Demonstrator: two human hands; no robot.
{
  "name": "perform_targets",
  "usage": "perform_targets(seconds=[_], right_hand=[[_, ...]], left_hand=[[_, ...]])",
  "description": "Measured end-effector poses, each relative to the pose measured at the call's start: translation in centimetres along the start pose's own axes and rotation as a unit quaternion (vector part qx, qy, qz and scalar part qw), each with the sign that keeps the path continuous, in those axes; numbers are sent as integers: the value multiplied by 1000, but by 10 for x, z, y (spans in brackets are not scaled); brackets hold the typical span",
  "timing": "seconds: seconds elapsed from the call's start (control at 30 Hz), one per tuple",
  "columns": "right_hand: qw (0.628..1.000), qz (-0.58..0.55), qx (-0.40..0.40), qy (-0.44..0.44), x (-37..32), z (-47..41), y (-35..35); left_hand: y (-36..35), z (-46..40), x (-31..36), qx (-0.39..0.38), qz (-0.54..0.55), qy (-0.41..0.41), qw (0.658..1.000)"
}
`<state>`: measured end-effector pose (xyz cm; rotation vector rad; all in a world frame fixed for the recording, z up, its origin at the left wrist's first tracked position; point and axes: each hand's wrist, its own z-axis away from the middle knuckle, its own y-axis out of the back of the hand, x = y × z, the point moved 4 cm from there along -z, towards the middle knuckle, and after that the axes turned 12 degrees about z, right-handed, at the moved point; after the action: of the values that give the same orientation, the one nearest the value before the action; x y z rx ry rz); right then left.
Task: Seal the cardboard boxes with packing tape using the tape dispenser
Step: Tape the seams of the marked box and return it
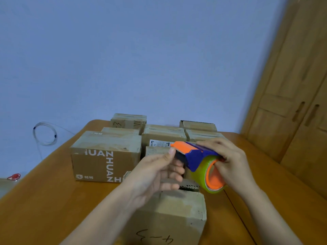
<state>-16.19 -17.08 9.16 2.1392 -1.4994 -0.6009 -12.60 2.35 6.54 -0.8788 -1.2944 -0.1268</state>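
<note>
Above the box [169, 214] at the table's [44, 200] near edge, the right hand [230, 163] grips the tape dispenser [196, 156]; the left hand [159, 174] pinches at its nose, likely freeing the tape end; best drawn out straight, unwrinkled.

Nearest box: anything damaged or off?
The nearest box has a torn far edge, with corrugation exposed under the tape dispenser. Its top looks scuffed with old tape residue. Nothing spilled.
</note>
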Motion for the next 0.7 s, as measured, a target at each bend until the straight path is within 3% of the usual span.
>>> perform_targets(seconds=[0.13, 0.33, 0.43, 0.7], right_hand=[[999, 38, 17, 23, -4, -4, 3], [979, 166, 14, 121, -14, -13, 15], [962, 218, -25, 160, -14, -11, 19], [946, 231, -106, 201, -2, 18, 20]], left_hand=[[5, 0, 3, -10, 16, 10, 1000], [12, -1, 19, -1, -61, 24, 998], [19, -5, 27, 20, -111, 21, 993], [48, -2, 22, 35, -209, 42, 976]])
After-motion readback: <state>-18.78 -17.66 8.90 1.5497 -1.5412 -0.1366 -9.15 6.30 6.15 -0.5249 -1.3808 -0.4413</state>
